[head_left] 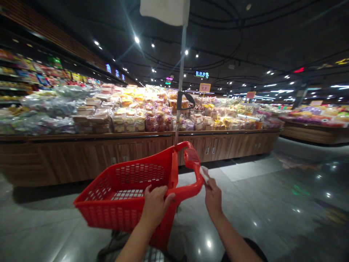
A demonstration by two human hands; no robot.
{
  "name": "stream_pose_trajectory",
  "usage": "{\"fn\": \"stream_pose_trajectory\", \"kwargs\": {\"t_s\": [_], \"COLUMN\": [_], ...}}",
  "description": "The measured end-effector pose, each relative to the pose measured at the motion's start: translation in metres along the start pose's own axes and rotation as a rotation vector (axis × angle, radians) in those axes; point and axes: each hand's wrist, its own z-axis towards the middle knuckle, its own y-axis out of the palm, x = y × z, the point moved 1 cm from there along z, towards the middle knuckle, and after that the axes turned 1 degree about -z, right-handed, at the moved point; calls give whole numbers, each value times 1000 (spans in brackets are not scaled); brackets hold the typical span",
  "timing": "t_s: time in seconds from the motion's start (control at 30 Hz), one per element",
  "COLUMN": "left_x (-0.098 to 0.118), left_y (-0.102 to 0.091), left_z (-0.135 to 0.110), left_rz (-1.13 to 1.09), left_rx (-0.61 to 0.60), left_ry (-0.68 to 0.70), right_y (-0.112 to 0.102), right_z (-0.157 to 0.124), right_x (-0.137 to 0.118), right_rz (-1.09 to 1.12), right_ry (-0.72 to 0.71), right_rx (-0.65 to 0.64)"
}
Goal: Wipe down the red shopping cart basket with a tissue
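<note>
In front of me stands a red plastic shopping cart (120,213), its basket pointing left with nothing visible inside. My left hand (156,203) grips the near rim of that basket, close to where the handle joins. My right hand (212,194) is closed on a small white cloth or tissue (204,174), pressed against the outer side of the cart's handle (198,182). A grey pole (180,72) rises behind the handle, with a white panel (165,11) at its top.
Behind the cart runs a long wood-panelled display counter (68,156) heaped with bagged packaged foods (131,118). A second display island (316,131) stands to the right. Stocked shelves (16,78) line the far left. Shiny grey tiles (272,211) cover the floor.
</note>
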Motion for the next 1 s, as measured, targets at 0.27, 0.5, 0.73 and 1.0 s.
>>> {"fn": "stream_pose_trajectory", "kwargs": {"t_s": [0.27,0.5,0.73,1.0], "left_x": [-11,-17,-26,-28], "left_y": [-1,-3,-8,-27], "left_z": [-2,-5,-12,-16], "left_rz": [-22,-33,-29,-18], "left_rx": [-17,-16,-25,-4], "left_ry": [4,23,42,56], "right_y": [14,4,-5,-2], "right_z": [-64,-12,-26,29], "right_x": [-18,-8,-23,-10], "right_rz": [-65,20,13,-11], "right_ry": [-310,-131,-352,-221], "right_rx": [-1,67,-101,-246]}}
